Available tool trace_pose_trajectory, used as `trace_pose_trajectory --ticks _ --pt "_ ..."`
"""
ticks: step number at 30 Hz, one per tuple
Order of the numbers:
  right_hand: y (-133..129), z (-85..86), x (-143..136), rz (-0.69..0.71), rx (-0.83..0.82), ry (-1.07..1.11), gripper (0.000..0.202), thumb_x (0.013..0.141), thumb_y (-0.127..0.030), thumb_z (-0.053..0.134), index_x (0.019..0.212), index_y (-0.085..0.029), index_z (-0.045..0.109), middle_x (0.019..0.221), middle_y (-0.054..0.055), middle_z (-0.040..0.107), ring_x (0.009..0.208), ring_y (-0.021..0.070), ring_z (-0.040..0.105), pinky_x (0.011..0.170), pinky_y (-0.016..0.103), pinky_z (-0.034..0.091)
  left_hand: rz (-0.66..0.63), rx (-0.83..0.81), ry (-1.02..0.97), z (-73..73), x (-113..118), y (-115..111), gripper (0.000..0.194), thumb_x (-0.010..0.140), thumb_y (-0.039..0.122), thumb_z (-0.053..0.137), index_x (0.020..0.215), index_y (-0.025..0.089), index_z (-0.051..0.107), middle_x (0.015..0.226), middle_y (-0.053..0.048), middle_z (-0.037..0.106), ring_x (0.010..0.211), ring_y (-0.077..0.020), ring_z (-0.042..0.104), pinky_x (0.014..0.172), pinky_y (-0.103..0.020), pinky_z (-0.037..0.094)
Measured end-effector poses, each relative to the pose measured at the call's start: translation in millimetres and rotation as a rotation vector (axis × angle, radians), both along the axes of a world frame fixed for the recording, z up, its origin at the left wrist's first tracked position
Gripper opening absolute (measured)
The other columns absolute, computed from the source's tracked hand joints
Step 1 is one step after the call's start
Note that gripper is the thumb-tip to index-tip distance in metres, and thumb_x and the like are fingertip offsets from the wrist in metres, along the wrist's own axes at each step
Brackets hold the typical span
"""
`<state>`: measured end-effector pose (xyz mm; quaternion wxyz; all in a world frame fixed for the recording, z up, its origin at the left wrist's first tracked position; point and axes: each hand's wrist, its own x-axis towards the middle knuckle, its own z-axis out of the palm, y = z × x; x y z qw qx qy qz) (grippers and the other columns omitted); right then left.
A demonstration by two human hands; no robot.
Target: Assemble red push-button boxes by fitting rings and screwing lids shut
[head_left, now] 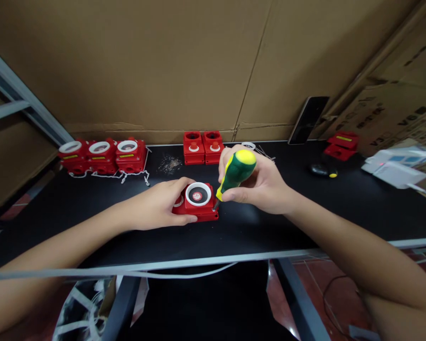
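Cardboard [170,61] upright behind a black counter [266,234], with a printed carton [394,113] along the right and a grey frame [7,110] at the left. On the counter, near the middle and toward the front edge: one red box [202,211], lying with a white ring [199,204] uppermost and a dark centre inside that. Left grip [163,203] closed around the left end of the red box, thumb along the near side, fingers over the far side. Right grip [257,189] closed on the green-and-yellow handle of a screwdriver [236,170], held at a slant, shaft down and leftward to the near right corner of the red box. At the tip, a small bright spot; cannot tell screw from hole. Far left, by the cardboard: three ringed boxes [128,160] in a row, red, with yellow labels, and white cord [146,177] trailing in front. Just right of these, a scatter of crumbs [171,164]. Centre back: two knobbed boxes [193,156], red, side by side, each with a dark round opening behind the knob. Beyond the right grip, a loose ring [248,143], white, partly hidden. Farther right: a dark slab [308,119] leaning on the cardboard, a dark tool [321,169] with a yellow end, more red parts [341,144], and pale flat things [397,163], blurred. Slack across the front edge, a white cable [135,273]. Below, reddish floor [315,274].
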<state>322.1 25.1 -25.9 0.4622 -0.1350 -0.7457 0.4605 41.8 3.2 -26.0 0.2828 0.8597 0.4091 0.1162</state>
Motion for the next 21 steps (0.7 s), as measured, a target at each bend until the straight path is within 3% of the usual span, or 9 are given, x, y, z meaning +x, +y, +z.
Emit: trace_pose_trajectory --ticks 5,12,16,21 --pt "-3 3.5 2 0.041 0.011 0.013 0.051 0.078 -0.044 0.112 0.099 -0.021 0.071 0.095 0.001 0.067 0.084 0.0174 0.065 0.070 0.029 0.061 -0.008 -0.007 -0.004 0.7 0 0 0.064 0.091 0.055 0.082 0.143 0.022 0.065 0.129 -0.011 0.084 0.108 -0.0319 0.082 0.090 -0.037 0.060" --pt "-9 10.6 12 0.156 -0.153 -0.029 0.038 0.101 -0.033 0.094 0.131 -0.016 0.077 0.116 0.011 0.083 0.081 0.0137 0.074 0.053 0.018 0.052 -0.023 -0.013 0.005 2.6 -2 -1 0.061 0.094 0.056 0.081 0.142 0.022 0.064 0.125 -0.010 0.084 0.103 -0.0306 0.082 0.087 -0.036 0.058" --pt "-10 11.2 14 0.195 -0.153 -0.061 0.029 0.104 -0.028 0.090 0.128 -0.013 0.082 0.111 0.013 0.086 0.084 0.0154 0.076 0.054 0.017 0.055 -0.027 -0.014 0.007 3.0 -2 -1 0.062 0.094 0.055 0.080 0.144 0.022 0.064 0.127 -0.009 0.084 0.104 -0.0303 0.081 0.088 -0.036 0.057" --pt "-7 10.6 14 0.268 -0.105 -0.028 0.020 0.106 -0.022 0.086 0.124 -0.013 0.087 0.112 0.013 0.086 0.072 0.0095 0.068 0.060 0.018 0.060 -0.021 -0.020 0.007 0.4 -1 0 0.063 0.092 0.055 0.081 0.144 0.022 0.063 0.128 -0.010 0.083 0.106 -0.0308 0.081 0.089 -0.035 0.057"
